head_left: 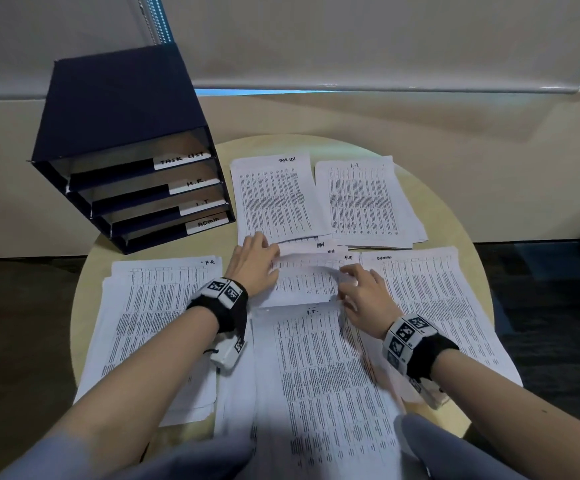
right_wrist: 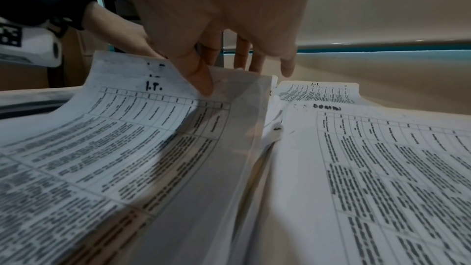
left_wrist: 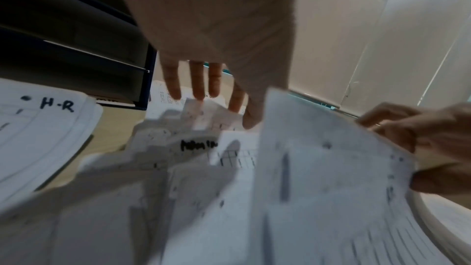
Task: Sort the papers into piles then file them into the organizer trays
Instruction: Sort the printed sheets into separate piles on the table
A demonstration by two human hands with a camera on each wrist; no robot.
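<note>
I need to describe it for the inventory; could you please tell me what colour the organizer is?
The organizer is dark navy blue, seen best in the head view.

The printed rows on the I.T. sheet (head_left: 319, 372) are smeared toward the lower edge of the head view, where it is cut off. The left hand (head_left: 255, 259) fingertips are hidden under paper; the grip cannot be judged.

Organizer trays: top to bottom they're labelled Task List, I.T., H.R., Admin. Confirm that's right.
Not quite. In the head view, the organizer trays read Task List, then H.R., then I.T., then Admin. H.R. sits above I.T., not below; the top and bottom labels are as you said.
</note>
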